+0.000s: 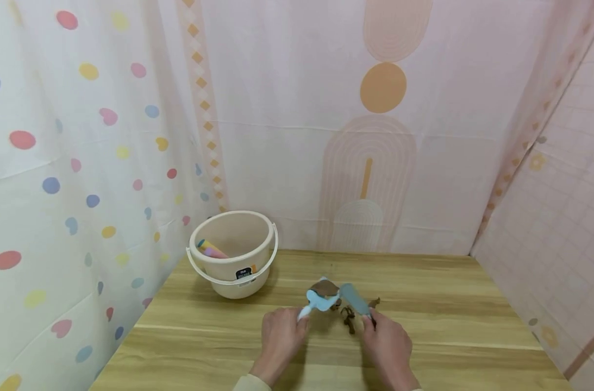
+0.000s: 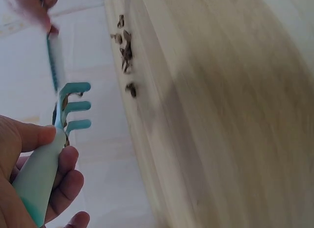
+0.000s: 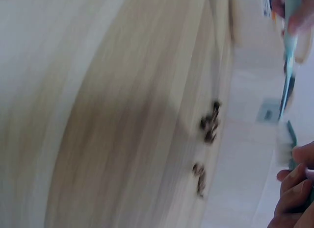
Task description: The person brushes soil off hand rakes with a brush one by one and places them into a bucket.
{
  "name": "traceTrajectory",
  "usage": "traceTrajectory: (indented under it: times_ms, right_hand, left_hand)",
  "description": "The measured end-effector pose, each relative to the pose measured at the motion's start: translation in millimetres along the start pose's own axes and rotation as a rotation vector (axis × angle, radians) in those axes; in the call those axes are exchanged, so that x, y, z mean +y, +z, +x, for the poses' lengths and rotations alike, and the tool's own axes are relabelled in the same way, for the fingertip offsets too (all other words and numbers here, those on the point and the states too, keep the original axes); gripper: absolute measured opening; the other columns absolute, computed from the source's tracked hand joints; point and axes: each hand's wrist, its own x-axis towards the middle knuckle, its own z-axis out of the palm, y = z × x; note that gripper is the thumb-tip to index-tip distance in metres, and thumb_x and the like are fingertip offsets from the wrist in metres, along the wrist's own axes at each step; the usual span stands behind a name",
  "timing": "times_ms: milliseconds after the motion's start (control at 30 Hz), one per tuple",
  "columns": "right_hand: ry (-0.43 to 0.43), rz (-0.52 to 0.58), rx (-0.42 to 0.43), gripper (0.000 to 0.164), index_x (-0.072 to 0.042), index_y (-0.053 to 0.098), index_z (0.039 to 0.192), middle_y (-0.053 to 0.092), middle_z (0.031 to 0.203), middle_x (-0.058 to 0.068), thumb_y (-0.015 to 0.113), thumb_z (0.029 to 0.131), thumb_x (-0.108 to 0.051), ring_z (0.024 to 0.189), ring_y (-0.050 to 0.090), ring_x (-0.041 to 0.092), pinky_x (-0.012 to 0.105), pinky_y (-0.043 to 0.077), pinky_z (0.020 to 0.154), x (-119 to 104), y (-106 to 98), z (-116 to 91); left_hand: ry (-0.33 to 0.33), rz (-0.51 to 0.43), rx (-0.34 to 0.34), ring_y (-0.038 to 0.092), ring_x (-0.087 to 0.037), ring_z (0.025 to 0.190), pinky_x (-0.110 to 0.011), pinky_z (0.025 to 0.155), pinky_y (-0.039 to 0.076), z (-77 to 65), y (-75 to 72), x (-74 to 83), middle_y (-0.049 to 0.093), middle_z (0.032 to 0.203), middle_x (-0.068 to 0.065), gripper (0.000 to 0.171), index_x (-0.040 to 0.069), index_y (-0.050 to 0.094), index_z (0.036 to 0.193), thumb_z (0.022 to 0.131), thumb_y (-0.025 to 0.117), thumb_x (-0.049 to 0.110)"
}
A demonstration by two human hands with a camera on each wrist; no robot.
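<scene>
My left hand (image 1: 281, 334) grips the pale handle of a small light-blue hand rake (image 2: 76, 105) with bent prongs. Brown matter (image 1: 324, 287) shows at its head, though how it sits there is unclear. In my right hand (image 1: 388, 338) is a brush with a blue-grey back and white bristles, the brush (image 1: 354, 298) slanting towards the rake. Their ends are close together above the tabletop; whether they touch I cannot tell. Below them lie several dark, curled brown pieces (image 1: 348, 320), also seen blurred in both wrist views.
A beige bucket (image 1: 240, 277) with a white bail handle stands at the back left of the wooden table (image 1: 448, 304). Colourful tubes (image 1: 213, 251) lean inside it. Patterned curtains (image 1: 277, 163) hang behind the table and along both sides.
</scene>
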Motion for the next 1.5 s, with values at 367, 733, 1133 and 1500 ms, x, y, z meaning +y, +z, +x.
traceTrajectory:
  times_ms: [367,733,1133,1500]
  right_hand:
    - [-0.135,-0.028,0.058,0.033,-0.005,0.070,0.120,0.072,0.086,0.015,0.068,0.094,-0.026,0.053,0.057,0.020,0.035,0.039,0.042,-16,7,9]
    - [-0.055,-0.057,0.021,0.035,-0.005,0.069,0.122,0.073,0.090,0.015,0.067,0.095,-0.027,0.048,0.048,0.015,0.032,0.034,0.040,-14,12,9]
    - [0.031,-0.007,-0.041,0.035,-0.006,0.069,0.123,0.070,0.080,0.006,0.064,0.097,-0.028,0.051,0.049,0.014,0.032,0.035,0.042,-11,10,9]
    - [-0.071,0.053,0.093,0.026,-0.007,0.072,0.112,0.055,0.060,-0.002,0.064,0.097,-0.026,0.046,0.042,0.011,0.030,0.031,0.039,-14,3,6]
  left_hand:
    - [0.088,0.008,-0.020,0.043,-0.009,0.050,-0.033,0.053,0.038,2.5,-1.7,6.9,0.041,0.051,0.012,0.030,0.019,0.055,0.060,0.081,0.077,0.021]
    - [0.073,0.009,0.020,0.041,-0.009,0.050,-0.032,0.054,0.035,-2.5,3.9,8.0,0.035,0.050,0.013,0.041,0.022,0.044,0.057,0.082,0.077,0.022]
    - [0.057,-0.002,-0.001,0.039,-0.008,0.050,-0.032,0.054,0.035,-1.9,4.9,7.3,0.034,0.050,0.013,0.042,0.022,0.042,0.057,0.082,0.075,0.021]
    - [0.019,0.011,-0.037,0.041,-0.010,0.047,-0.032,0.050,0.035,1.7,-2.3,3.9,0.036,0.049,0.012,0.033,0.019,0.052,0.059,0.082,0.075,0.020]
